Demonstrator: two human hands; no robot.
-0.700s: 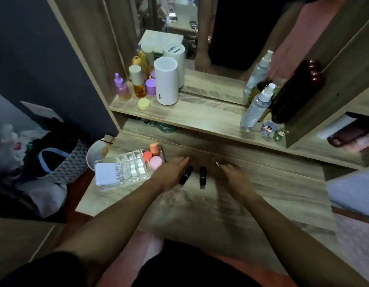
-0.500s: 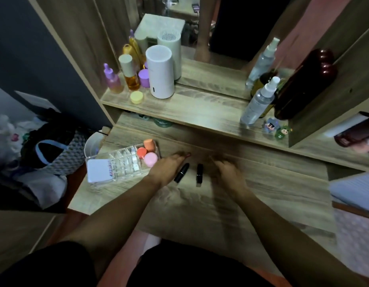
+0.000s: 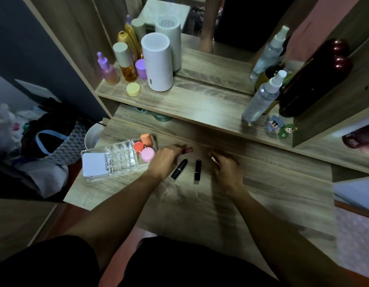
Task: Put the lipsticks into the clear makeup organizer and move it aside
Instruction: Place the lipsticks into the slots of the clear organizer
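On a wooden table [image 3: 262,183] beneath a mirrored shelf, a person sets about gathering lipsticks for the clear makeup organizer [image 3: 119,157], which sits just to the outer side of the left hand [image 3: 166,160]. By the look of things the task has barely started: no lipstick can be made out in the organizer's compartments, which carry a white card [image 3: 94,164] at the far end from the hands and orange and pink sponges [image 3: 147,154] at the end nearest them. Two black lipsticks lie loose on the table between the hands, the angled black lipstick [image 3: 179,169] just beside the left hand and the straight black lipstick [image 3: 197,169] nearer the right hand [image 3: 226,170]. The left hand is curled, its fingertips closed on a dark red lipstick [image 3: 187,150] that points away from the person. The right hand is bent over something small and glinting at its fingertips, perhaps another lipstick; whether it has a firm hold, or what the item is, cannot be told from this blurred view. Left to do, as judged here: drop every lipstick into the organizer, then shift the organizer aside. Bottles and a white cylinder [image 3: 157,63] stand on the shelf beyond the hands, well apart from the work.
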